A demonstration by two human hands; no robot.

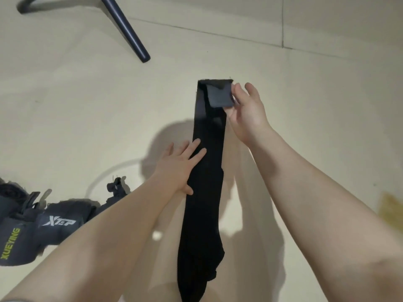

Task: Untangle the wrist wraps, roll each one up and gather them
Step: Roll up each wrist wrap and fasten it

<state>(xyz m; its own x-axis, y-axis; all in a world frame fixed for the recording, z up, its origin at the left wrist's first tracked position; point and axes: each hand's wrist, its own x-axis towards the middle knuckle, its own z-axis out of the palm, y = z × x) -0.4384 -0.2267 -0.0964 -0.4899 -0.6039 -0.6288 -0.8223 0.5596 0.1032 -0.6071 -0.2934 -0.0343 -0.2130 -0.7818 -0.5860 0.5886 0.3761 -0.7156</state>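
Note:
A long black wrist wrap (205, 192) lies stretched out flat on the pale floor, running from near me to the middle of the view. Its far end is folded back, showing a grey fastening patch (220, 95). My right hand (246, 114) pinches that folded end at its right edge. My left hand (181, 166) lies flat with straight fingers, pressing on the wrap's left edge about halfway along. A heap of other wrist wraps (32, 225), dark grey with "XTEP" and "XUEYING" lettering, sits at the lower left, partly behind my left forearm.
A dark chair leg (128, 31) slants down to the floor at the upper left. A floor joint line runs across the far side. A yellowish blur (390, 210) shows at the right edge.

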